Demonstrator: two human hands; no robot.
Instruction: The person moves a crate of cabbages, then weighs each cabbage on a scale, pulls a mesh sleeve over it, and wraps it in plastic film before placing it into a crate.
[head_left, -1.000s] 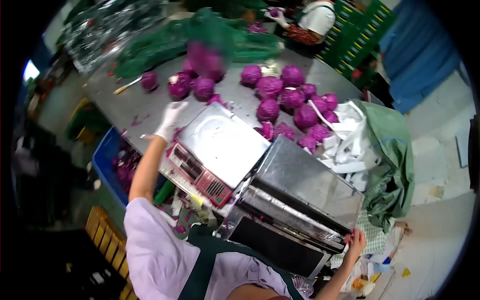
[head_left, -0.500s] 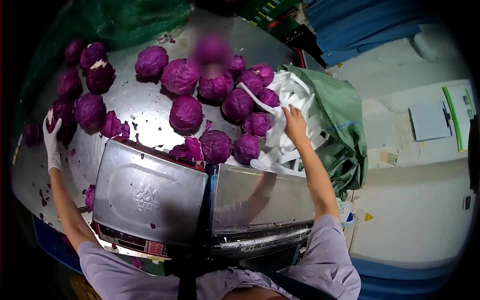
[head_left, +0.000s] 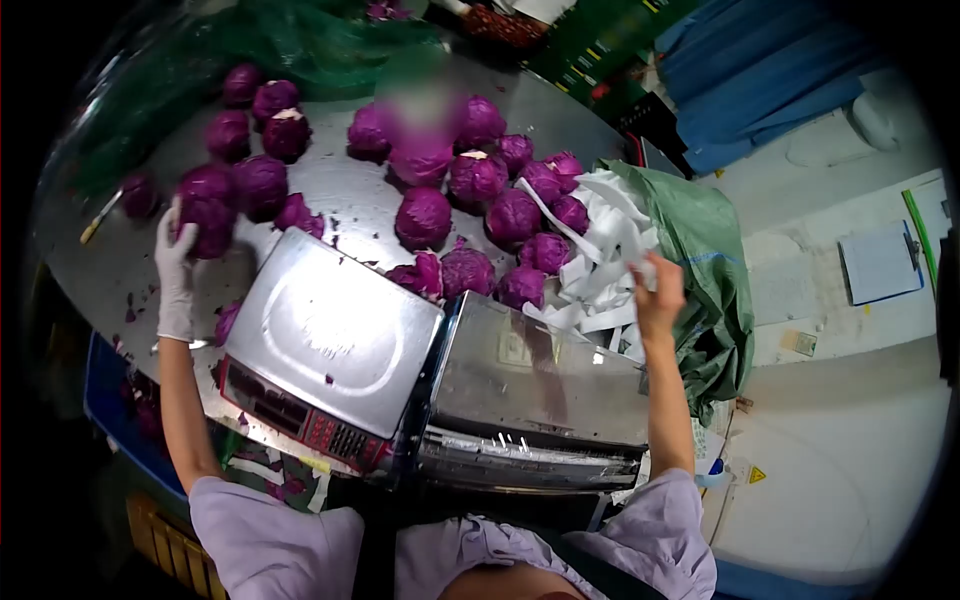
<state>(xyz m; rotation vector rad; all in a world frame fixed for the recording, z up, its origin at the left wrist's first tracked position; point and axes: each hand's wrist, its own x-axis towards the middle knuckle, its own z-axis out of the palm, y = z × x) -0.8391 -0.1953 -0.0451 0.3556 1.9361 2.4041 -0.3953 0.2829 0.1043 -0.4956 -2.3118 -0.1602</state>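
My left hand (head_left: 177,262), in a white glove, is closed on the side of a red cabbage (head_left: 208,212) at the left of the metal table. Other red cabbages (head_left: 262,187) lie close beside it. Over a heap of white strips (head_left: 610,235) at the right, my bare right hand (head_left: 660,295) has its fingers curled together. Whether a strip is between those fingertips is too small to tell. The strips spill from a green woven sack (head_left: 705,235).
A scale (head_left: 345,330) with a metal plate stands in front of me, beside a steel-topped machine (head_left: 540,375). More red cabbages (head_left: 423,218) cover the table's middle. A knife-like tool (head_left: 100,218) lies far left. A blue bin (head_left: 115,385) sits below the table's left edge. A clipboard (head_left: 880,262) is at right.
My view has shifted, so the table's contents appear farther right. My left hand has the cabbage turned, its pale cut end no longer showing. My right hand has drawn back, its fingers curling in.
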